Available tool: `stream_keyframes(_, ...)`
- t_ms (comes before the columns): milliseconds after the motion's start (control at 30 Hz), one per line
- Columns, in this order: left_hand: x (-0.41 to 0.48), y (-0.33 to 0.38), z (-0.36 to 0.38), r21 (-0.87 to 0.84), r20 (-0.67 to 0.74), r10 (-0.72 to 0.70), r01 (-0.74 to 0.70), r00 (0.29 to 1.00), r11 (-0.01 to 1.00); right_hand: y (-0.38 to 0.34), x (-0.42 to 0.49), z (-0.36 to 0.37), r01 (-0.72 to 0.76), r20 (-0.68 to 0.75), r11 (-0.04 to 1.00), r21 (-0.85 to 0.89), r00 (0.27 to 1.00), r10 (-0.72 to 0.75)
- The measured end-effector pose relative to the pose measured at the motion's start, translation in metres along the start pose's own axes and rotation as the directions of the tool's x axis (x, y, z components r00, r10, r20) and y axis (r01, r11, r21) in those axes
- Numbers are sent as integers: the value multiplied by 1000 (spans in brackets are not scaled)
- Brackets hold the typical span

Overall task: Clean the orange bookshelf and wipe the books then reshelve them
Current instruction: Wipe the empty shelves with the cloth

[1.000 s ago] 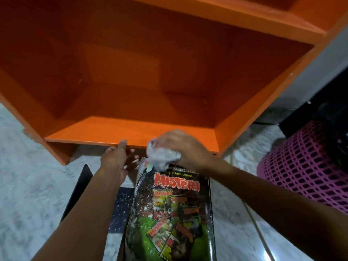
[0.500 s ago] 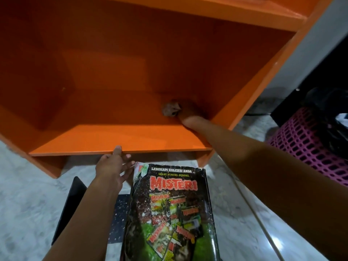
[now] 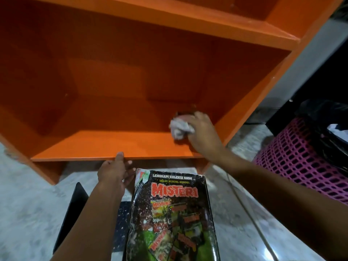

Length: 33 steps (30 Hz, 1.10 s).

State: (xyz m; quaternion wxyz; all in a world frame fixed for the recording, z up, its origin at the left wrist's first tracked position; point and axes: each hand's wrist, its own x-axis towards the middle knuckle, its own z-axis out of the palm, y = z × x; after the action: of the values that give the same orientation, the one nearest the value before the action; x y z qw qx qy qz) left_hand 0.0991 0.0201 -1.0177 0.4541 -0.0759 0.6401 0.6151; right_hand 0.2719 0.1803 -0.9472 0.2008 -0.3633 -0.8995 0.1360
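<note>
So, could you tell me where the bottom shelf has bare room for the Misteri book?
The bottom shelf is bare from its left wall across to the white cloth. The right corner is crowded: the right hand grips the cloth there. The left hand touches the front edge.

Shelf (image 3: pixel 94 145) left half free; book (image 3: pixel 175 213) crowds floor (image 3: pixel 28 204).

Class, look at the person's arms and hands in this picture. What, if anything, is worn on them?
Nothing shows. The left forearm and right forearm are bare to the picture's edge, with no sleeve. The left hand and right hand wear no gloves; no watch, bracelet or ring is visible.
</note>
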Motion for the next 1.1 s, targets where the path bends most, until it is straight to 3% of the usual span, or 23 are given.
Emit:
stream_keyframes(67,2,-1,-1,10,0,4,-4,1000,1000,6,57,7,-69,49,996,-54,996,72)
stream_keyframes(133,4,-2,-3,12,-7,2,-2,1000,1000,22,89,27,-73,62,957,-281,994,94)
stream_keyframes(200,5,-2,-3,20,-10,4,-4,1000,1000,39,94,39,-69,103,862,-502,985,139)
stream_keyframes(333,2,-1,-2,13,13,-6,6,1000,1000,53,78,40,9,172,711,-704,972,159)
stream_keyframes(433,-3,3,-4,18,45,-25,24,999,1000,44,48,35,77,207,527,-847,959,192)
stream_keyframes(633,-9,11,-5,22,81,-79,78,994,997,7,-27,4,278,355,339,-899,916,189)
stream_keyframes(733,-14,14,-2,25,80,-109,107,991,994,-12,-63,-19,321,449,443,-837,867,218)
stream_keyframes(800,-16,17,-1,26,72,-126,124,989,992,-24,-77,-36,365,486,501,-784,865,130)
stream_keyframes(867,-19,18,2,22,64,-142,141,988,990,-34,-77,-49,384,441,509,-770,897,-10)
stream_keyframes(933,-22,19,4,20,61,-150,149,987,989,-35,-63,-60,314,299,501,-806,948,-114)
stream_keyframes(1000,-24,20,4,36,61,-148,146,987,989,-26,-47,-70,202,172,449,-871,979,-109)
stream_keyframes(1100,-23,20,1,31,57,-143,142,988,989,-2,-52,-60,258,274,347,-901,962,-3)
